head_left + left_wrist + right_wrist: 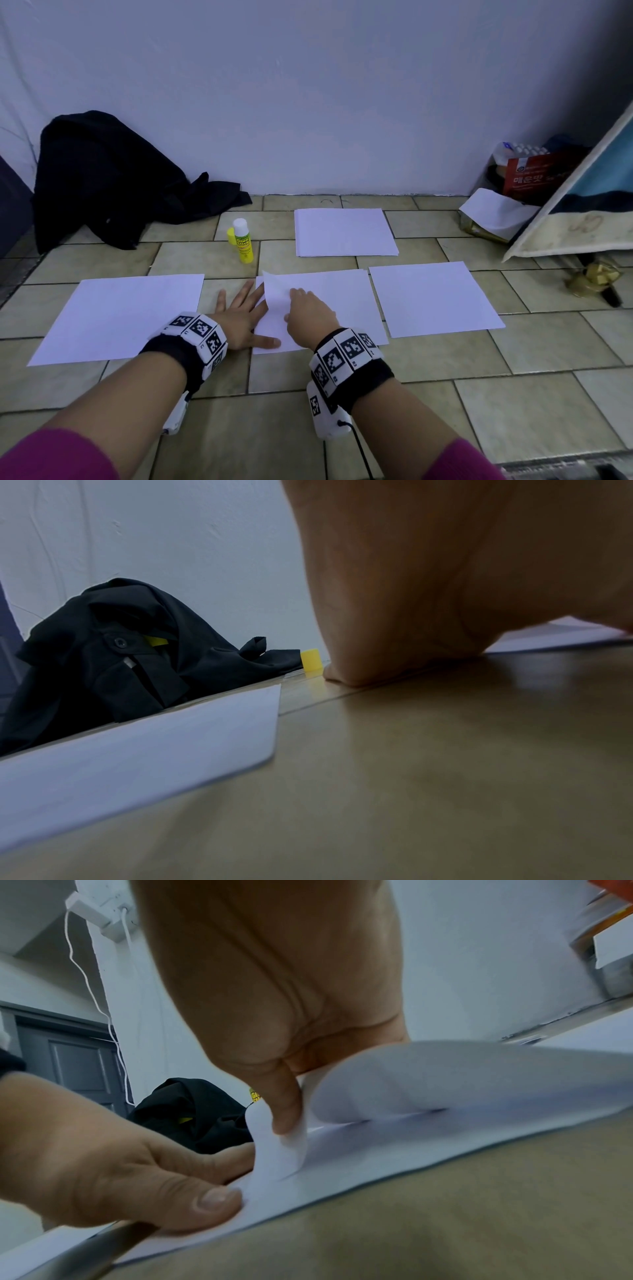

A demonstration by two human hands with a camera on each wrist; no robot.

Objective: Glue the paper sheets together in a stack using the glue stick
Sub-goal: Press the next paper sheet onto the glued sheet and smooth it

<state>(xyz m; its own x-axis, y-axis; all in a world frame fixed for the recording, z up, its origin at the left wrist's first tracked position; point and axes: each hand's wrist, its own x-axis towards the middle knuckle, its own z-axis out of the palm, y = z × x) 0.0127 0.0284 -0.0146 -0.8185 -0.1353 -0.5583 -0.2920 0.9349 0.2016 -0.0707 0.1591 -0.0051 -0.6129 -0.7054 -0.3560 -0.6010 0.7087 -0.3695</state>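
Left hand (239,320) flat on middle sheet (329,301); right hand (308,317) pinches its corner; black cloth (102,181) behind.

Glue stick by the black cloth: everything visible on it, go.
The yellow plastic glue stick stands upright on the tiled floor, uncapped, its white tip up. Green lettering on the label. Its yellow cap sits just left of it. Neither hand touches it; it stands beyond the left hand, near the far paper stack.

White paper sheets (342,301) lie flat on the floor, left edge curled up; uncapped yellow glue stick (242,241) stands behind.
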